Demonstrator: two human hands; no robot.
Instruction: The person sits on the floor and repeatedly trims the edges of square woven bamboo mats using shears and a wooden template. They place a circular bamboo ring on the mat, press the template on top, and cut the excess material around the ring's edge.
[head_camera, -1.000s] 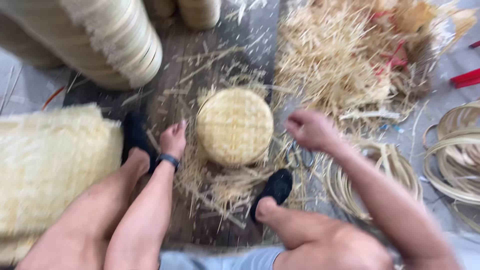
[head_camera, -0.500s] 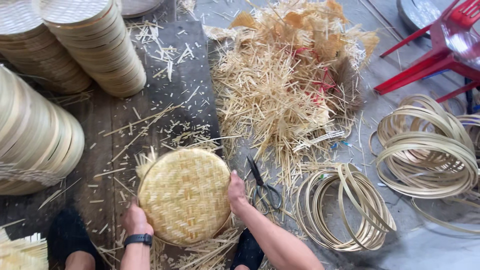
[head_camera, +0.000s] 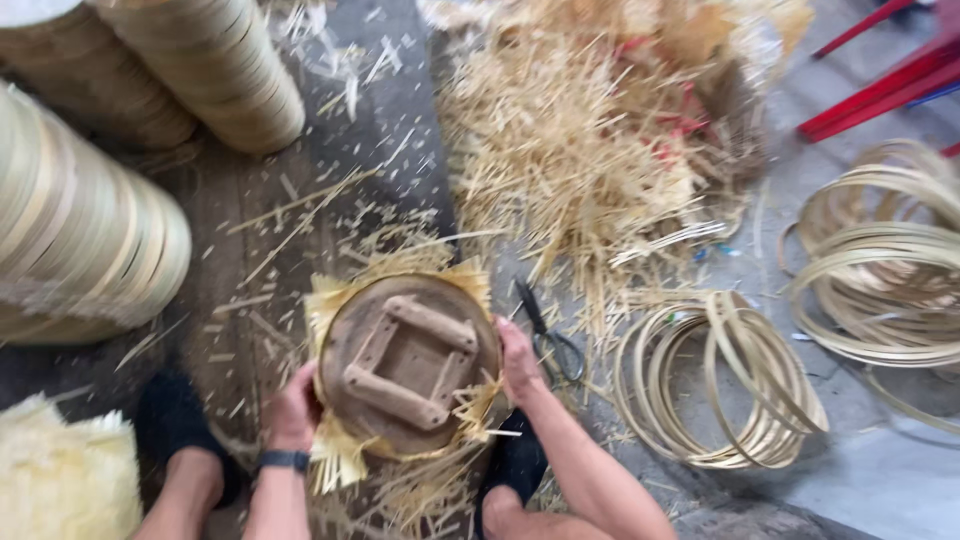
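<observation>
A round brown wooden form (head_camera: 408, 362) with a square frame of raised bars on its face lies in front of me. Frayed yellow bamboo strips stick out all around its rim. My left hand (head_camera: 293, 408), a dark band on the wrist, grips its left edge. My right hand (head_camera: 519, 360) grips its right edge. Black scissors (head_camera: 548, 335) lie on the floor just right of my right hand.
Stacks of round bamboo rims (head_camera: 85, 235) stand at the left and top left (head_camera: 215, 65). A heap of bamboo offcuts (head_camera: 590, 140) lies at the top. Coiled bamboo hoops (head_camera: 720, 385) and more hoops (head_camera: 885, 260) lie right. Red furniture legs (head_camera: 880, 75) are top right. A woven mat (head_camera: 60, 480) is bottom left.
The round piece has been turned over: its woven yellow face showed before, now a brown wooden face with bars shows. Both hands still hold its edges.
</observation>
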